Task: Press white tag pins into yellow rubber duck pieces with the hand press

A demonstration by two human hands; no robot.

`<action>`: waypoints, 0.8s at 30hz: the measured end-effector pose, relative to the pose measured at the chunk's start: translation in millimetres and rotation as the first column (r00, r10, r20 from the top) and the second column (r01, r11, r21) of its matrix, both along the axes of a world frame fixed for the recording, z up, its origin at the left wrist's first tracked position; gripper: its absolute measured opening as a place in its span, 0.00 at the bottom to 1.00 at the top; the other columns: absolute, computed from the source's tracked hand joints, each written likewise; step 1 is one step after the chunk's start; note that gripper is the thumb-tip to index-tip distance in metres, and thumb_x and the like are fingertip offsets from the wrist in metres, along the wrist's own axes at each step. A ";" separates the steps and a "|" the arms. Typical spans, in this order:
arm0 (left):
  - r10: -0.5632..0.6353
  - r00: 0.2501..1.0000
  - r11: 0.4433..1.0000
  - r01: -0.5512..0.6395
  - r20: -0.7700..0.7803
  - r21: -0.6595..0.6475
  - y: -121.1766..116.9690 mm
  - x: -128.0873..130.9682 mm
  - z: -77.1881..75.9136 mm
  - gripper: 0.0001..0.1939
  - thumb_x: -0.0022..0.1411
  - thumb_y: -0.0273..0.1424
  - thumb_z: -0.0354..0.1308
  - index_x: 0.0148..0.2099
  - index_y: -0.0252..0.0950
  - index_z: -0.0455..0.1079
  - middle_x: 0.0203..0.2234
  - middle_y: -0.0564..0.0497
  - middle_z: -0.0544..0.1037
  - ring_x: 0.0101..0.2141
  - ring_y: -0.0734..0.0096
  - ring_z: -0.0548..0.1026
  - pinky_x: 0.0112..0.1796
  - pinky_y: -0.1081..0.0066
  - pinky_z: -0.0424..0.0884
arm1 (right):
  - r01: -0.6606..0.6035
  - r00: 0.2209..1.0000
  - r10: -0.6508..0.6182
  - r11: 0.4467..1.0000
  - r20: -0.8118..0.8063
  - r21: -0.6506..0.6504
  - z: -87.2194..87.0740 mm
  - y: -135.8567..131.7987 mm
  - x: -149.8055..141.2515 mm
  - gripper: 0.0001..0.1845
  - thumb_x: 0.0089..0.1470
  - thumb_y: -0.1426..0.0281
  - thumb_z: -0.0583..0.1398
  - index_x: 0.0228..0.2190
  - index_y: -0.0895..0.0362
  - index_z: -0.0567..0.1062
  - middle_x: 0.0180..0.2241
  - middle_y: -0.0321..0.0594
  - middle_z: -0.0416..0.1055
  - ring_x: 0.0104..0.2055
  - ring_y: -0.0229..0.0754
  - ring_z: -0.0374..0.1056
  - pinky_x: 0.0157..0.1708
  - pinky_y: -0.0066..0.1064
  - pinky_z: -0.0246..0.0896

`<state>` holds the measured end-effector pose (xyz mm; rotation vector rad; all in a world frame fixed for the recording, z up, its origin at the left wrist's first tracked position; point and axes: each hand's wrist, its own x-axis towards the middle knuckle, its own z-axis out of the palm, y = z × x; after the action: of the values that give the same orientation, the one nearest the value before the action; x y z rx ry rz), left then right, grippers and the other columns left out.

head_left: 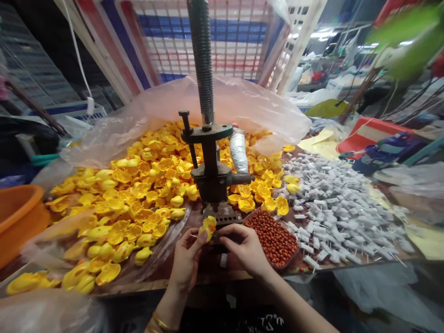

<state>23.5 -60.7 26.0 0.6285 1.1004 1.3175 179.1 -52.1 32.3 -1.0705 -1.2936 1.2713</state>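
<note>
left hand (187, 256) is pinching a yellow plastic duck-shaped piece (208, 226) just in front of the dark metal press (211, 182); right hand (249, 249) is curling beside it, can't tell from here if gripping anything.

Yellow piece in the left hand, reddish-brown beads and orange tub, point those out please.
Yellow piece (209, 227): head view, middle of its visible side.
Reddish-brown beads (272, 237): head view, middle of the heap.
Orange tub (22, 225): head view, outer wall below the rim.
</note>
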 end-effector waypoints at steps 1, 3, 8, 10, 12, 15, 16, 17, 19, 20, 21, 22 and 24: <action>-0.002 1.000 1.000 0.002 0.003 0.003 -0.1 1.0 0.5 0.17 0.43 0.35 0.72 0.34 0.32 0.73 0.27 0.51 0.78 0.26 0.74 0.75 0.29 0.75 0.72 | 0.008 1.000 -0.008 1.000 -0.029 -0.016 -1.4 -0.6 -4.8 0.06 0.46 0.70 0.63 0.29 0.58 0.79 0.32 0.41 0.79 0.35 0.43 0.74 0.38 0.31 0.68; 0.006 1.000 1.000 -0.006 0.005 0.006 -0.1 2.1 1.4 0.17 0.43 0.35 0.72 0.34 0.32 0.74 0.26 0.51 0.78 0.26 0.74 0.75 0.30 0.75 0.72 | 0.017 0.998 -0.019 0.999 -0.059 -0.034 -3.3 -0.8 -9.8 0.06 0.45 0.69 0.64 0.29 0.57 0.80 0.31 0.41 0.79 0.35 0.43 0.74 0.39 0.32 0.69; 0.029 0.999 1.000 -0.029 -0.036 0.010 -0.3 2.3 1.1 0.19 0.41 0.36 0.73 0.35 0.31 0.77 0.26 0.49 0.80 0.26 0.72 0.75 0.31 0.73 0.73 | 0.030 0.996 -0.037 0.996 -0.086 -0.088 -3.6 -1.6 -10.3 0.07 0.43 0.68 0.66 0.27 0.57 0.80 0.30 0.41 0.79 0.34 0.43 0.74 0.39 0.33 0.68; 0.001 0.999 1.000 -0.001 -0.034 0.011 -1.6 0.9 0.0 0.20 0.42 0.37 0.72 0.37 0.31 0.78 0.29 0.47 0.81 0.29 0.69 0.77 0.33 0.71 0.73 | 0.013 0.993 -0.030 0.990 -0.115 -0.143 -3.9 -1.6 -9.4 0.08 0.41 0.67 0.68 0.27 0.58 0.80 0.29 0.41 0.79 0.32 0.43 0.74 0.36 0.33 0.69; -0.060 0.998 0.998 0.060 -0.024 0.020 -2.3 -2.1 -1.4 0.20 0.45 0.38 0.70 0.39 0.32 0.78 0.33 0.45 0.81 0.32 0.65 0.78 0.37 0.67 0.74 | -0.020 0.991 -0.006 0.981 -0.134 -0.191 -5.0 0.5 -8.1 0.10 0.40 0.66 0.68 0.27 0.58 0.79 0.27 0.41 0.78 0.30 0.43 0.73 0.33 0.32 0.68; -0.125 0.990 0.991 0.127 -0.068 0.030 2.9 -8.9 -4.4 0.21 0.45 0.39 0.70 0.41 0.33 0.79 0.37 0.43 0.81 0.38 0.60 0.77 0.43 0.63 0.72 | 0.027 1.000 -0.026 0.996 0.013 -0.086 -10.0 10.2 -7.3 0.05 0.42 0.69 0.67 0.24 0.58 0.78 0.26 0.39 0.76 0.29 0.41 0.71 0.32 0.31 0.66; -0.130 0.984 0.990 0.135 -0.119 0.036 7.5 -11.1 -5.9 0.22 0.45 0.40 0.70 0.41 0.33 0.79 0.38 0.43 0.81 0.39 0.59 0.77 0.44 0.61 0.72 | 0.063 0.991 -0.063 0.998 0.119 0.010 -13.0 15.3 -7.8 0.03 0.42 0.71 0.66 0.23 0.57 0.77 0.26 0.38 0.74 0.30 0.41 0.70 0.32 0.31 0.65; -0.126 0.973 0.989 0.139 -0.191 0.056 13.6 -13.0 -7.6 0.22 0.45 0.40 0.69 0.41 0.33 0.79 0.39 0.43 0.81 0.40 0.58 0.77 0.46 0.60 0.71 | 0.085 0.965 -0.111 0.989 0.238 0.119 -16.6 21.1 -8.4 0.02 0.43 0.73 0.66 0.22 0.57 0.77 0.26 0.38 0.73 0.31 0.41 0.69 0.33 0.31 0.64; -0.107 0.917 0.977 0.169 -0.384 0.133 29.3 -15.7 -11.2 0.21 0.46 0.42 0.68 0.41 0.34 0.79 0.40 0.43 0.80 0.42 0.57 0.76 0.48 0.58 0.70 | 0.070 0.862 -0.202 0.956 0.465 0.285 -24.8 34.6 -8.6 0.03 0.43 0.75 0.65 0.22 0.55 0.78 0.27 0.40 0.71 0.33 0.43 0.67 0.34 0.33 0.62; -0.097 0.870 0.964 0.203 -0.484 0.171 37.9 -16.5 -12.6 0.21 0.47 0.42 0.67 0.40 0.34 0.79 0.40 0.43 0.79 0.43 0.57 0.75 0.48 0.58 0.69 | 0.055 0.801 -0.231 0.947 0.552 0.317 -28.3 42.2 -6.9 0.04 0.42 0.76 0.65 0.21 0.55 0.78 0.27 0.40 0.71 0.34 0.44 0.66 0.35 0.34 0.62; -0.090 0.815 0.949 0.244 -0.572 0.198 46.1 -17.1 -13.5 0.20 0.49 0.42 0.65 0.40 0.34 0.79 0.39 0.43 0.78 0.43 0.57 0.74 0.48 0.58 0.69 | 0.055 0.753 -0.249 0.946 0.609 0.320 -30.2 50.7 -3.5 0.05 0.42 0.76 0.64 0.21 0.55 0.79 0.27 0.41 0.70 0.34 0.44 0.66 0.35 0.34 0.61; -0.088 0.759 0.934 0.287 -0.645 0.211 53.5 -17.6 -13.7 0.19 0.51 0.42 0.63 0.41 0.34 0.78 0.38 0.43 0.77 0.42 0.58 0.74 0.47 0.59 0.70 | 0.081 0.731 -0.268 0.947 0.628 0.310 -29.6 60.3 2.1 0.05 0.43 0.76 0.64 0.21 0.55 0.78 0.26 0.41 0.70 0.33 0.44 0.65 0.35 0.34 0.61; -0.103 0.657 0.901 0.380 -0.747 0.210 64.2 -18.4 -11.6 0.17 0.55 0.40 0.60 0.43 0.35 0.77 0.38 0.44 0.74 0.41 0.61 0.74 0.46 0.60 0.70 | 0.188 0.769 -0.325 0.938 0.550 0.291 -17.5 84.6 18.6 0.05 0.45 0.72 0.61 0.21 0.56 0.77 0.25 0.40 0.70 0.30 0.43 0.65 0.34 0.34 0.61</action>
<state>5.1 3.5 14.4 1.6257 1.3406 1.0306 197.7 32.5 14.8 -1.4918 -1.6301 0.5663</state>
